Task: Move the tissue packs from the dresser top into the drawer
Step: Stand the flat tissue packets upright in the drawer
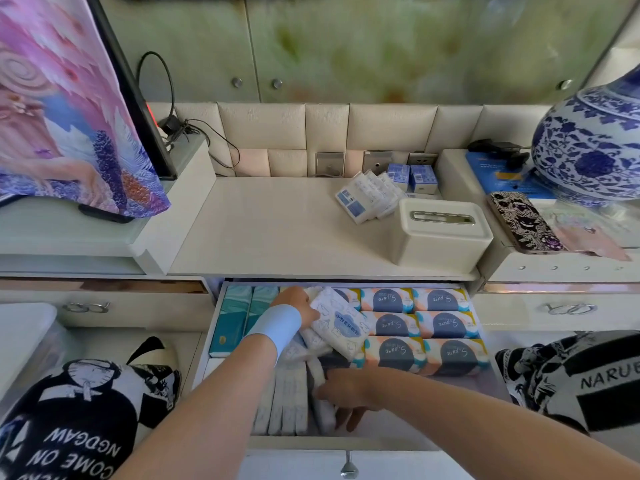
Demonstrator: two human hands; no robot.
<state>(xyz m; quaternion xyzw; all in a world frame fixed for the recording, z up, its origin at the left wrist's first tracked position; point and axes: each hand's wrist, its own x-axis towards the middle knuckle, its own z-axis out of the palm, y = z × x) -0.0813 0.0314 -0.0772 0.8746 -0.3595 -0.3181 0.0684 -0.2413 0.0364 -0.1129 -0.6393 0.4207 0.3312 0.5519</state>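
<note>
A home bedroom here: cream dresser (277, 230) against a padded wall (263, 126), porcelain vase (588, 143), printed cushions (86, 403) beside it.

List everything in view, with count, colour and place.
drawer: one, white, open below dresser top
held pack: one, white, over drawer
upright packs: several, white, drawer front
orange packs: at least six, drawer right
teal packs: two, drawer left
small packs: several, blue-white, dresser top
tissue box: one, cream, dresser top
phone: one, patterned, right ledge
vase: one, blue-white, far right
left hand: grips held pack
right hand: among upright packs
</note>
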